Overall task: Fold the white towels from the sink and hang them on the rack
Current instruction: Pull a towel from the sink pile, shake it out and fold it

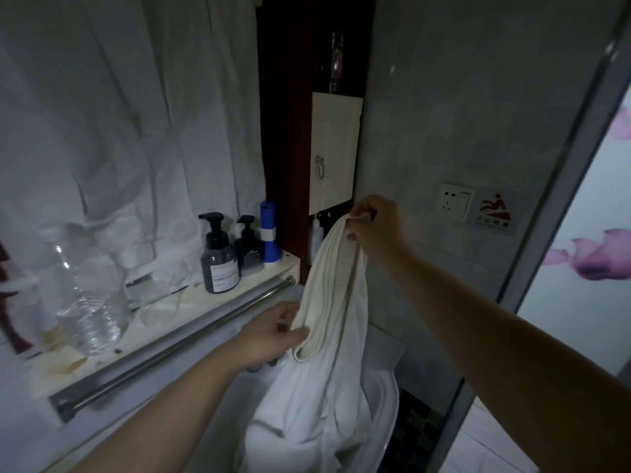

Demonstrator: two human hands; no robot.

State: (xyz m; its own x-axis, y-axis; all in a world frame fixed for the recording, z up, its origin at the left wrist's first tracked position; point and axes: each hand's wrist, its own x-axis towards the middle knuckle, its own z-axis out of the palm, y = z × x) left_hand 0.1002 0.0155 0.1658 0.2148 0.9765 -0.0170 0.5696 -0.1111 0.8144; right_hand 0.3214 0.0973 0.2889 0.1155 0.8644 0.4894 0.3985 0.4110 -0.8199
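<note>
pinching towel (336,278) top between right hand (375,227) fingers; left hand (269,331) fingers grasp its lower fold.

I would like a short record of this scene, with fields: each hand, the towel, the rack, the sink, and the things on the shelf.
left hand: grips the lower fold of the lifted towel
right hand: pinches the top edge of the same towel, raised near the wall
rack: metal bar below the shelf, no towel on it yet
sink: more white cloth lies in it
on shelf: dark pump bottle, smaller pump bottle, blue and white can, clear plastic bottle
</note>
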